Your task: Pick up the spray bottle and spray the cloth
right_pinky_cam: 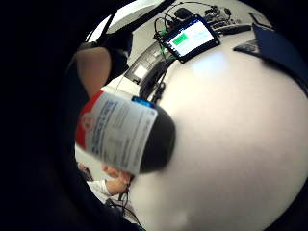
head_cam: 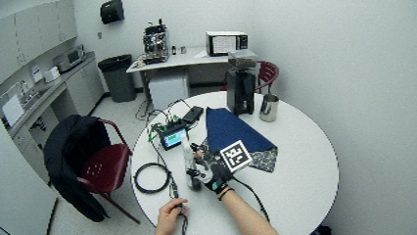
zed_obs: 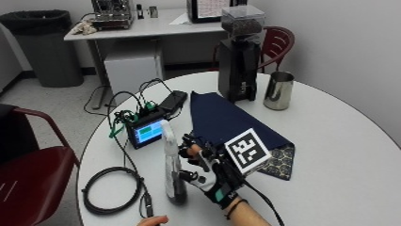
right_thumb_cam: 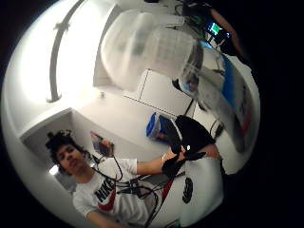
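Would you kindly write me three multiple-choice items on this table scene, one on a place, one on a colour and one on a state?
1. Where does the steel pitcher stand?
A. beside the coffee grinder
B. on the red chair
C. on the cloth

2. What colour is the cloth?
A. white
B. dark blue
C. green

3. What is the gloved right hand doing?
A. lying flat on the table
B. holding the spray bottle upright
C. pinching the cloth

Answers: 1 A, the outside view shows the pitcher just next to the grinder on the table. 2 B, the unfolded cloth is navy. 3 B, the fingers curl round the bottle, which stands upright beside the cloth.
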`<state>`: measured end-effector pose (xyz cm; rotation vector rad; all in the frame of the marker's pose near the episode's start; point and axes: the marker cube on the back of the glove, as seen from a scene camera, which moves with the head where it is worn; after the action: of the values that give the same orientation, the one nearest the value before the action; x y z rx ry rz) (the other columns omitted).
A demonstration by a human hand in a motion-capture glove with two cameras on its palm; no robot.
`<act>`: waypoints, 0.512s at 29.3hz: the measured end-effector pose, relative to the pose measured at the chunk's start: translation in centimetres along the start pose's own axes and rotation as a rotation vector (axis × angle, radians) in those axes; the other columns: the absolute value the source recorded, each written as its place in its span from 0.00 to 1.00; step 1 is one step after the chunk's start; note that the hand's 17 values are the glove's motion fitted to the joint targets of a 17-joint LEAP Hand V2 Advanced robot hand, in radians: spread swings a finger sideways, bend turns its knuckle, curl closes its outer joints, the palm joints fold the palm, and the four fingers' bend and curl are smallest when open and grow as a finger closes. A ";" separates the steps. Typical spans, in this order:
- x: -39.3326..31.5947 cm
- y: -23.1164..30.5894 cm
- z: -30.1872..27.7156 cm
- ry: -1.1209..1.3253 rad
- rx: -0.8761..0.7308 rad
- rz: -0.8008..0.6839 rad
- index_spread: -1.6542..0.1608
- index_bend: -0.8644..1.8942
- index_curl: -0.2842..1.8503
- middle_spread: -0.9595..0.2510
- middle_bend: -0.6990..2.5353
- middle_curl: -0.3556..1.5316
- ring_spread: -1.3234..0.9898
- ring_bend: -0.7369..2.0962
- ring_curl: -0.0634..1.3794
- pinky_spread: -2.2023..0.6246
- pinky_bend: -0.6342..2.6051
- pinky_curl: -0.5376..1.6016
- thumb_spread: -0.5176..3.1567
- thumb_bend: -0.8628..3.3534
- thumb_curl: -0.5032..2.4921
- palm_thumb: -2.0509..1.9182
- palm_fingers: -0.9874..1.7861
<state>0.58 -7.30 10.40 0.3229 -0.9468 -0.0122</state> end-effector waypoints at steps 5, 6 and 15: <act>-0.7 2.4 -2.7 0.032 -0.011 0.004 0.72 0.33 0.22 0.71 0.34 0.42 0.54 0.44 0.29 0.83 0.32 0.42 0.42 0.20 0.34 0.71 0.58; -0.9 3.2 -3.3 0.043 -0.017 0.009 0.72 0.33 0.22 0.71 0.34 0.42 0.54 0.44 0.29 0.83 0.32 0.42 0.42 0.20 0.34 0.71 0.58; -2.3 10.3 -6.8 0.171 -0.089 0.061 0.71 0.33 0.20 0.71 0.35 0.41 0.55 0.44 0.30 0.84 0.32 0.43 0.42 0.20 0.33 0.71 0.58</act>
<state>3.34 4.68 7.79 0.2097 -0.7840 0.0285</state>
